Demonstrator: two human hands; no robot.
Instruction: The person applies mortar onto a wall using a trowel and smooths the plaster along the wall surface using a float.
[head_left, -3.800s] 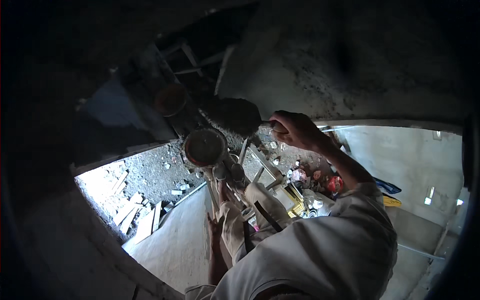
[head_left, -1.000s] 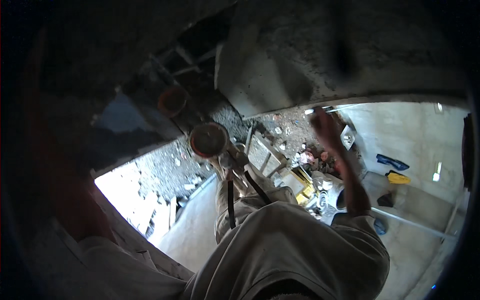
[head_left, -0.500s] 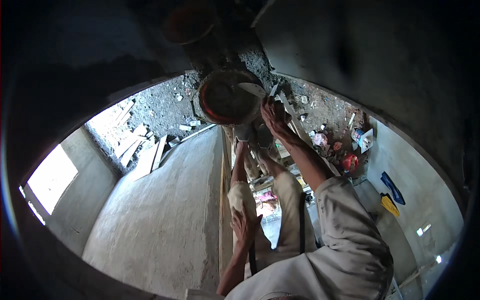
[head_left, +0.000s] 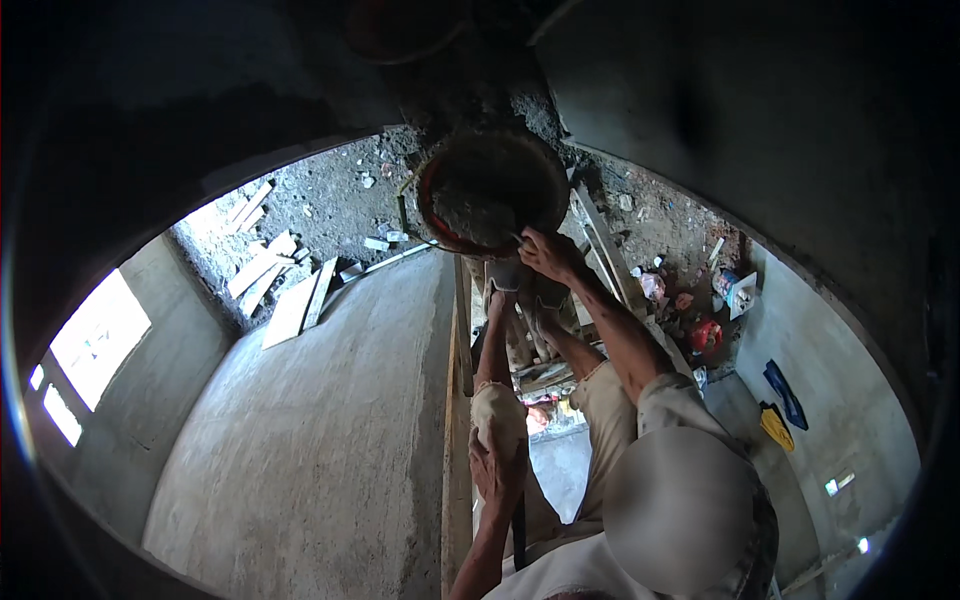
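My right hand (head_left: 548,255) is closed around the handle of a trowel at the near right rim of a round basin (head_left: 556,180) with a reddish inner side. The trowel's blade (head_left: 485,215) reaches into the basin, low among dark grey mortar; shadow blurs where blade and mortar part. My left hand (head_left: 497,468) lies on my left knee over the light trousers (head_left: 500,408), fingers stretched out, holding nothing. Below the basin, my feet rest on a wooden support.
A grey plastered wall (head_left: 310,430) runs along the left, with planks (head_left: 300,310) beyond it. Rubble covers the ground far below. At right lie a red container (head_left: 705,335) and litter; blue cloth (head_left: 785,393) and yellow cloth (head_left: 775,426) are by the right wall. Timber (head_left: 605,250) stands beside the basin.
The trowel blade has gone from above the basin's right rim down into the basin, as my right hand turned and lowered. My left hand stays on the knee. The view has shifted slightly.
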